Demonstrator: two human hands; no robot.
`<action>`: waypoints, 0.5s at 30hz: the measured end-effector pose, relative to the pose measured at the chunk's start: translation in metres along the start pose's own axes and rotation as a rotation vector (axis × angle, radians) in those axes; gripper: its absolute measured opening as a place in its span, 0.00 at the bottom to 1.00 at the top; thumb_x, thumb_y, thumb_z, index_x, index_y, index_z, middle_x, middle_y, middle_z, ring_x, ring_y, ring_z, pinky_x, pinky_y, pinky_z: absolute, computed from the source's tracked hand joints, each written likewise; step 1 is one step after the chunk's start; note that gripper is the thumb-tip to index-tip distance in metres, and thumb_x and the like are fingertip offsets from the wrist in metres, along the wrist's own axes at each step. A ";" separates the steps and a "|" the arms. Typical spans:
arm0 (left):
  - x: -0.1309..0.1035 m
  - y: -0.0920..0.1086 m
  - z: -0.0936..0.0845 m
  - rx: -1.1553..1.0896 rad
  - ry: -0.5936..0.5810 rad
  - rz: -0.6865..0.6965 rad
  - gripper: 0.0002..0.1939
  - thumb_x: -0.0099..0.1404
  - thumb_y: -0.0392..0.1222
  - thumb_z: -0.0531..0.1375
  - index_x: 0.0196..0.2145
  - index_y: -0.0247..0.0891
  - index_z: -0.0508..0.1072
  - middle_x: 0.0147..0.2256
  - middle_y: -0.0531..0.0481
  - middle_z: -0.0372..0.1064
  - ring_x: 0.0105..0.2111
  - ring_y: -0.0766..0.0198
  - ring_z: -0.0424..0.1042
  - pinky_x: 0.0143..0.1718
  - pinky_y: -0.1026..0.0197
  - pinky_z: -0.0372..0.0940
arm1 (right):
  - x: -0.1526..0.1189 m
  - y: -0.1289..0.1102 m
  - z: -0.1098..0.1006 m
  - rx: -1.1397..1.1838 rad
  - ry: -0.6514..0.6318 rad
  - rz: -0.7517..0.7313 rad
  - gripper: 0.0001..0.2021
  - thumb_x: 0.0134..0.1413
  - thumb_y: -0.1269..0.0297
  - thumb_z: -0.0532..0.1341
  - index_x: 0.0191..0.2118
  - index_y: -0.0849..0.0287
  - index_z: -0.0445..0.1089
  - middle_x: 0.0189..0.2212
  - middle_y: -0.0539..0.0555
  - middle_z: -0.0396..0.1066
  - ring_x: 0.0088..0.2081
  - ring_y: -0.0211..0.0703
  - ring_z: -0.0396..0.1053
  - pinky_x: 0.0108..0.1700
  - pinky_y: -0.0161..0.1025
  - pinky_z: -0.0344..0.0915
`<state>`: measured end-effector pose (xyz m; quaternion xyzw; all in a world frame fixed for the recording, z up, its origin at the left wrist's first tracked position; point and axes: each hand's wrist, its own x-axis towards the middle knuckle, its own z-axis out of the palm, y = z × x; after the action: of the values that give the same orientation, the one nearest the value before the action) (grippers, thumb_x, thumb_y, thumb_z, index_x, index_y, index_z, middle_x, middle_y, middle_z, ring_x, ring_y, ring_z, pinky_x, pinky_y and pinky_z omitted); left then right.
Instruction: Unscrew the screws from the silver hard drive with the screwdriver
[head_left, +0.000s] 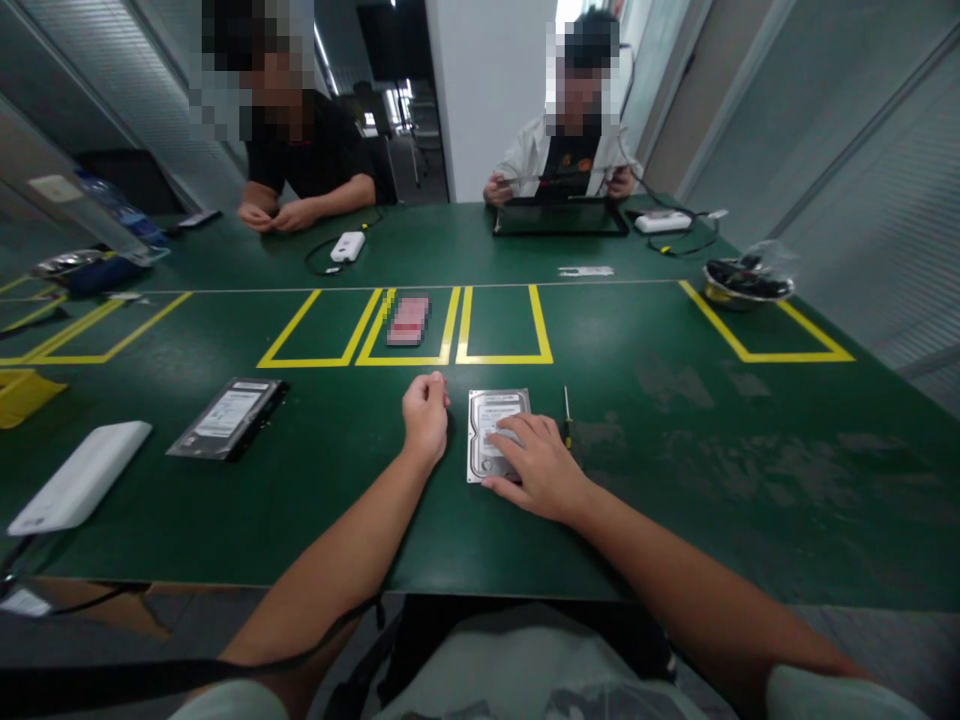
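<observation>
A silver hard drive (484, 425) with a white label lies flat on the green table, in front of me. My right hand (541, 465) rests over its right side, fingers spread and touching the label. Just left of the drive, apart from it, my left hand (426, 420) stands on its edge with curled fingers. Whatever those fingers hold, if anything, is hidden. A small screwdriver (568, 425) with a yellow and black handle lies beyond my right hand.
Left of me lie another hard drive (225, 418) in a clear bag and a white power bank (82, 475). Yellow tape (405, 359) outlines boxes ahead, one holding a blurred pink item (409, 320). A metal bowl (746, 290) stands far right. Two people sit opposite, one holding a dark frame (560, 232).
</observation>
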<state>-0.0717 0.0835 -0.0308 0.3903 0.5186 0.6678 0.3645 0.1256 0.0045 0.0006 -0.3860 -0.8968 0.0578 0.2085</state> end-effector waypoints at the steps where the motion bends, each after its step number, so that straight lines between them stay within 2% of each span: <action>1: 0.000 0.000 -0.001 -0.007 -0.007 -0.003 0.17 0.64 0.53 0.61 0.28 0.36 0.69 0.21 0.55 0.61 0.22 0.70 0.59 0.26 0.66 0.54 | 0.000 0.000 0.000 0.000 -0.002 0.000 0.26 0.59 0.47 0.59 0.55 0.60 0.67 0.55 0.64 0.65 0.56 0.58 0.58 0.56 0.55 0.53; 8: 0.004 0.003 -0.005 -0.077 -0.080 -0.066 0.11 0.59 0.46 0.64 0.31 0.35 0.70 0.24 0.54 0.64 0.24 0.71 0.64 0.27 0.67 0.57 | 0.001 0.000 0.000 0.001 0.000 -0.003 0.25 0.59 0.47 0.59 0.54 0.60 0.68 0.54 0.64 0.66 0.55 0.59 0.58 0.55 0.55 0.52; 15: 0.006 0.007 -0.008 -0.119 -0.150 -0.107 0.09 0.55 0.41 0.66 0.31 0.35 0.71 0.25 0.54 0.66 0.25 0.71 0.65 0.27 0.68 0.58 | 0.002 0.002 0.001 -0.004 -0.004 -0.007 0.26 0.59 0.46 0.58 0.54 0.60 0.68 0.54 0.63 0.66 0.55 0.59 0.58 0.55 0.55 0.52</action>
<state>-0.0823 0.0838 -0.0245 0.3885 0.4693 0.6461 0.4598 0.1251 0.0070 -0.0001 -0.3832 -0.8986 0.0563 0.2061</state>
